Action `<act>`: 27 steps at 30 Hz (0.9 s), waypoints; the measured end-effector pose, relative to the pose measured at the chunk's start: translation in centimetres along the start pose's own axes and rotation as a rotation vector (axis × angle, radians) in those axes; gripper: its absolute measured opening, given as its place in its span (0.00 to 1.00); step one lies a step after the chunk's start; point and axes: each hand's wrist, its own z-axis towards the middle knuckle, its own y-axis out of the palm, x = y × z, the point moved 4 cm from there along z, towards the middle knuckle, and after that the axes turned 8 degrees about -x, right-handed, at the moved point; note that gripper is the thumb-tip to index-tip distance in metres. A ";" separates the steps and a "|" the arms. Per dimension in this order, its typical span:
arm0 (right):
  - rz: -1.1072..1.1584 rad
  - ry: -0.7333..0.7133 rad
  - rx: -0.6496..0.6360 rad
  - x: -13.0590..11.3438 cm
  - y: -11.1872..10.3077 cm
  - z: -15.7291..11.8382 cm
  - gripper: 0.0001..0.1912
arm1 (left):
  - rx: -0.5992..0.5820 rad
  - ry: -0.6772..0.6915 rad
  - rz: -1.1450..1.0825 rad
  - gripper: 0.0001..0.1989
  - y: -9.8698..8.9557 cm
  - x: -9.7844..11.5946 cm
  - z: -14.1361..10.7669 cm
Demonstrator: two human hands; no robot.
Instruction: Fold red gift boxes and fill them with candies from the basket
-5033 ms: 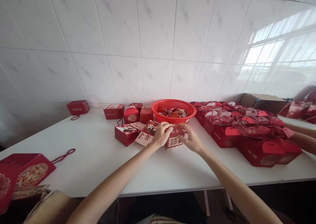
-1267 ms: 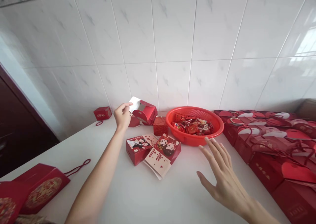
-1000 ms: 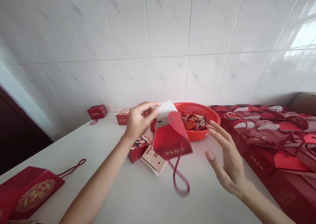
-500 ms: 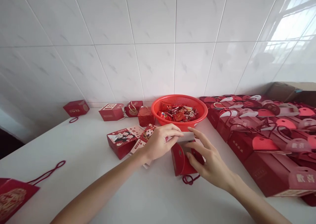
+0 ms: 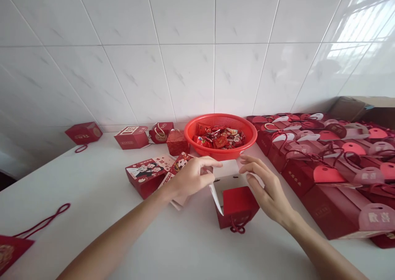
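Red card forms the open gift box (image 5: 237,208) that stands on the white bench (image 5: 173,251), between both hands, white lining showing and a dark cord loop at its front. From the head view I can't see its bottom. Behind the left forearm and fingers, a panda-printed box (image 5: 182,161) is partly hidden. A box with a cord loop (image 5: 15,247) is cut off at the left edge, as are the crowded gift boxes (image 5: 321,185) and a cardboard carton (image 5: 352,107) at the right. The left hand (image 5: 191,177) has its grip half curled by the back flap's left side; the right hand (image 5: 270,191) curves loosely, wider, at the other side. Whether either pinches the card, I can't tell. Just beyond sits a red plastic basket (image 5: 253,138) of wrapped sweets (image 5: 220,140).
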 end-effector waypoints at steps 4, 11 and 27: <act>0.151 0.116 -0.057 1.6 -1.0 0.5 0.12 | -0.200 -0.033 -0.222 0.30 -0.8 -1.6 -0.1; 0.729 0.493 -0.219 5.1 -0.5 0.6 0.13 | -0.413 -0.188 -0.330 0.43 -0.8 -2.9 -0.6; 0.202 0.408 -0.132 1.8 1.0 1.9 0.27 | -0.309 -0.191 -0.306 0.39 -2.2 -3.5 -0.6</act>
